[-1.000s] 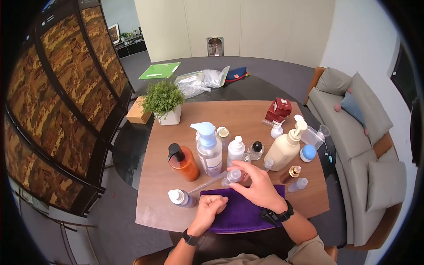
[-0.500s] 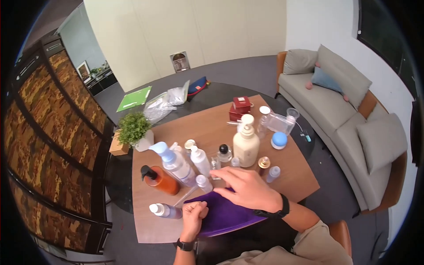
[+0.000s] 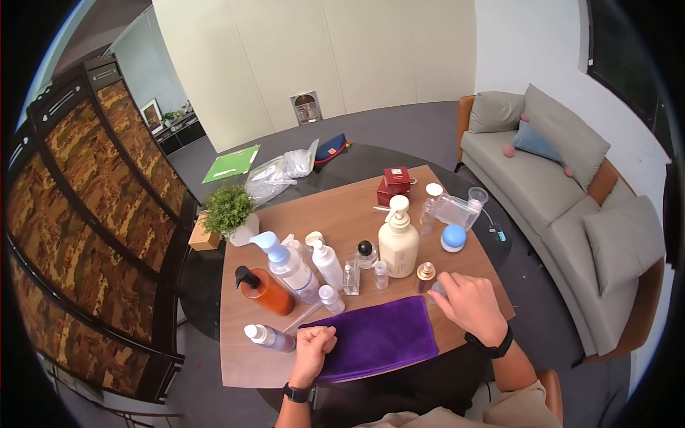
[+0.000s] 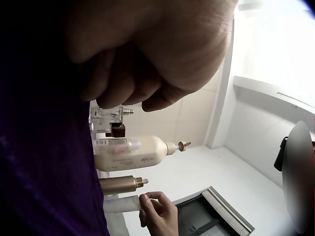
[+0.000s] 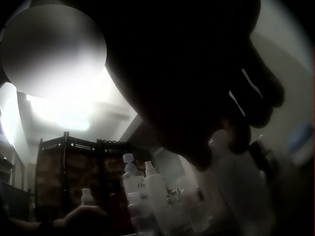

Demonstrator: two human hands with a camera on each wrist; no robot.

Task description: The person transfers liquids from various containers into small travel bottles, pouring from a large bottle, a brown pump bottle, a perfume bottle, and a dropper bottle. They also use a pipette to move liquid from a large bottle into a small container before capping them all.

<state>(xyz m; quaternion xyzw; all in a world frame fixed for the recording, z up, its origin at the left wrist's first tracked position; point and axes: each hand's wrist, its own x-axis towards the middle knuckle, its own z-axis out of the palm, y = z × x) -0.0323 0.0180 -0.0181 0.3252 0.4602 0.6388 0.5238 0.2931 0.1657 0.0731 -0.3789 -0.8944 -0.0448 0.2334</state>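
Observation:
At the right of the table in the head view, my right hand (image 3: pixel 472 307) pinches the top of a small translucent bottle (image 3: pixel 437 292) between thumb and fingers. The left wrist view shows this frosted bottle (image 4: pixel 122 204) upright beside a gold-brown bottle (image 4: pixel 118 185). My left hand (image 3: pixel 312 351) rests as a fist on the left edge of a purple cloth (image 3: pixel 385 337), its fingers curled with nothing visible in them. Just beyond the cloth stand a small clear bottle with a white cap (image 3: pixel 331 299) and a glass spray bottle (image 3: pixel 351 277).
A cream pump bottle (image 3: pixel 399 247), a blue-lidded jar (image 3: pixel 453 238) and red boxes (image 3: pixel 394 187) stand farther back. To the left are an orange pump bottle (image 3: pixel 268 294), a blue-topped pump bottle (image 3: pixel 294 274), a lying white-capped bottle (image 3: pixel 270 337) and a potted plant (image 3: pixel 230 212).
My right hand has let go of the small clear bottle behind the cloth and moved right to the translucent bottle. The left fist stays on the cloth. The head view has turned.

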